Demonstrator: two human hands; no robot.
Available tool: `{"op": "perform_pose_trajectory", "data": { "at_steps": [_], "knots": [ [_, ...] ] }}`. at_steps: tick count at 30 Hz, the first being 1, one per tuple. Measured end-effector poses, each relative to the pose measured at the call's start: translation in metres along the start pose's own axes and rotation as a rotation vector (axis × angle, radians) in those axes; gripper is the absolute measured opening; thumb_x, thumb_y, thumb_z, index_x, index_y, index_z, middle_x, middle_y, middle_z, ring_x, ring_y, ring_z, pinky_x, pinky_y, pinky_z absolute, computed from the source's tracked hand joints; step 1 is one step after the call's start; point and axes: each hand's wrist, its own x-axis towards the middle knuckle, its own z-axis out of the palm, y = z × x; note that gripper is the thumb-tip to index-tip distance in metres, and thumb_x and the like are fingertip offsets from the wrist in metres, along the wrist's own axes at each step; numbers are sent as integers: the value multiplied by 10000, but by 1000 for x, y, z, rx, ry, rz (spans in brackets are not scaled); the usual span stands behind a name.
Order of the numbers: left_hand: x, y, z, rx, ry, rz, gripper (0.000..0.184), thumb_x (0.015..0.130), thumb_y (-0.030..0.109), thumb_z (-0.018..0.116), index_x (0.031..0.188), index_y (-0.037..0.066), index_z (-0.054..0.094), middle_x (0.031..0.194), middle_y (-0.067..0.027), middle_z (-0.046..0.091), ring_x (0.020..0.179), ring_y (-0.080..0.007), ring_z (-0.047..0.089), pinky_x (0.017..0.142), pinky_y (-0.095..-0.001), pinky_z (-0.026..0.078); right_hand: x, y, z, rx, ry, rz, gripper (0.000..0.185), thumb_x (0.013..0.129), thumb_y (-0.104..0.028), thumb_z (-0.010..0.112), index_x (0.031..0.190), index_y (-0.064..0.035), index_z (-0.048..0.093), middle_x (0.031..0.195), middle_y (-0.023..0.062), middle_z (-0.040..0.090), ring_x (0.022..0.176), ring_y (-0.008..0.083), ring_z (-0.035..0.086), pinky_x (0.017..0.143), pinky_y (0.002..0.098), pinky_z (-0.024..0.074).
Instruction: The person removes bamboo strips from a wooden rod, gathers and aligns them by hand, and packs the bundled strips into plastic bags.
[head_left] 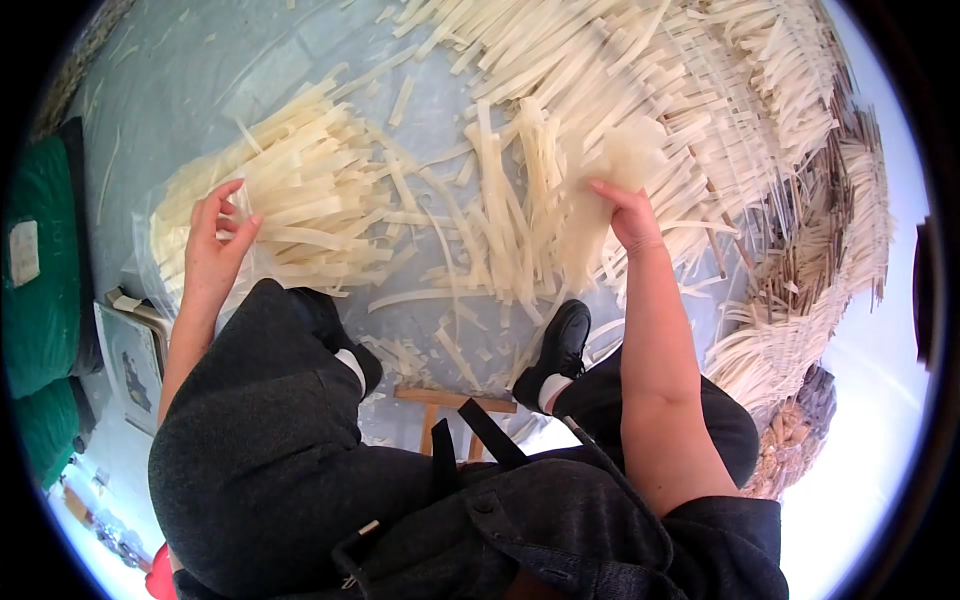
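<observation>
Left fingers [222, 192]: thumb and index finger apart, at the near end of a thick bundle of cream, flat, ribbon-like strips [310, 195], left of frame. Clear, thin plastic film [163, 272] around that end, probably to keep the bundle together; can't tell if my other left fingers pinch any. Bundle lies by my left leg, presumably for easy reach, loose ends fanned toward centre.

Right fingers [618, 194]: thumb and index finger at a pale, translucent, blurred sheet-like piece [632, 148], right of centre; can't tell if they're clamped on it, the rest is hidden. It looks spread out, maybe for checking. Cream loose strips [500, 210] sit left of that hand, between my 2 hands, on the grey floor covering [230, 90]; more pale strips fill upper right.
</observation>
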Motion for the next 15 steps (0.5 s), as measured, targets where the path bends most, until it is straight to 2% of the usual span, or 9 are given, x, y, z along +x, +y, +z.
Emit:
{"op": "perform_pose_trajectory", "data": {
  "at_steps": [1,5,7,9,12,13,14,15],
  "knots": [
    [0,13,-1,155,81,63,408,838,94,686,1235,131,596,1033,-16,520,862,-111,500,697,-246,464,-3,-5,-3,44,-1,27,434,751,-78,747,1156,-15,607,1085,76,656,1025,200,611,933,343,461],
    [9,50,8,135,92,206,428,830,97,689,1246,132,595,1126,-36,522,968,-127,506,745,-265,488,-17,-37,0,59,-130,19,417,750,-60,729,1149,-15,617,1071,80,661,1013,204,617,931,346,463],
    [11,70,24,-253,-191,255,448,854,106,687,1284,111,562,1247,-29,511,1138,-140,500,869,-274,486,-26,-57,18,-78,-199,-63,421,758,-68,718,1163,-14,614,1065,78,667,989,191,625,910,336,475],
    [10,91,47,-403,-418,217,560,843,116,700,1360,111,484,1341,-31,486,1295,-173,431,1016,-332,422,-35,-78,46,-164,-254,-67,414,762,-90,721,1156,-13,620,1051,79,673,968,181,630,889,327,483],
    [-1,108,87,-655,-679,164,643,851,247,726,1382,49,423,1340,-78,478,1238,-207,466,1038,-383,393,-48,-100,126,-309,-404,32,415,753,-158,735,1127,-8,637,1008,74,686,923,150,634,829,298,500],
    [-4,104,99,-775,-779,116,662,861,273,720,1389,35,400,1345,-81,471,1239,-210,456,1037,-401,393,-49,-91,155,-373,-477,26,410,743,-167,723,1105,4,638,984,107,691,915,192,645,833,314,500],
    [-5,94,107,-762,-756,114,662,861,273,720,1389,35,400,1345,-81,471,1239,-210,456,1037,-401,393,-48,-83,185,-438,-554,11,406,732,-176,710,1084,16,640,959,141,697,907,233,657,836,330,501],
    [-4,82,113,-901,-859,4,658,872,299,705,1393,45,395,1342,-78,475,1229,-209,459,1029,-410,396,-50,-70,215,-559,-533,-65,408,751,-161,669,1118,11,620,999,142,678,920,231,644,831,334,496]
  ]
}}
